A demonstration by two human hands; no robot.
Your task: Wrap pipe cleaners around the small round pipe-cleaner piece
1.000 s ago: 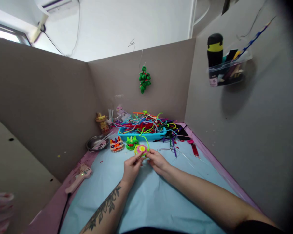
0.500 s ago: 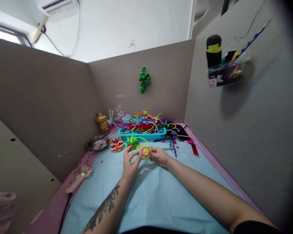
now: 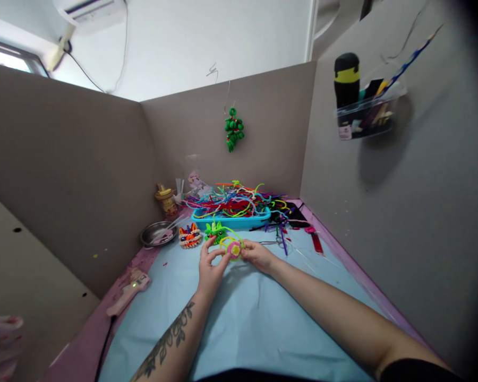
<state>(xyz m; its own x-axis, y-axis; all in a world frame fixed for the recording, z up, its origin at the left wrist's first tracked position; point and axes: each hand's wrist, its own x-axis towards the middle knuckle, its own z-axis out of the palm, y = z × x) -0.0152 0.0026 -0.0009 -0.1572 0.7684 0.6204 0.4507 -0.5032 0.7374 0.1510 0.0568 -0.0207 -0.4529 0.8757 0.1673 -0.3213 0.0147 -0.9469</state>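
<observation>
L hand (image 3: 210, 268) & R hand (image 3: 259, 257) pinching pink-yellow piece (image 3: 233, 249) betw. them, over blue cloth (image 3: 239, 318); centre looking formed, green strand (image 3: 235, 232) trailing loose, prob. needing work. Green figure (image 3: 215, 232) sitting far-left, apparently done.

This looks like a small craft workspace, boxed in by grey partitions (image 3: 271, 122). The cloth-covered worktop (image 3: 263, 329) carries a blue tray (image 3: 239, 224) heaped with colourful pipe cleaners (image 3: 239, 202), a glue gun (image 3: 129, 293), scissors (image 3: 273, 242) and fuzzy figures (image 3: 190, 236). A tool bin (image 3: 345, 132) hangs on the right partition; beyond, an air conditioner (image 3: 91, 9) is mounted high on a white wall (image 3: 223, 37).
</observation>
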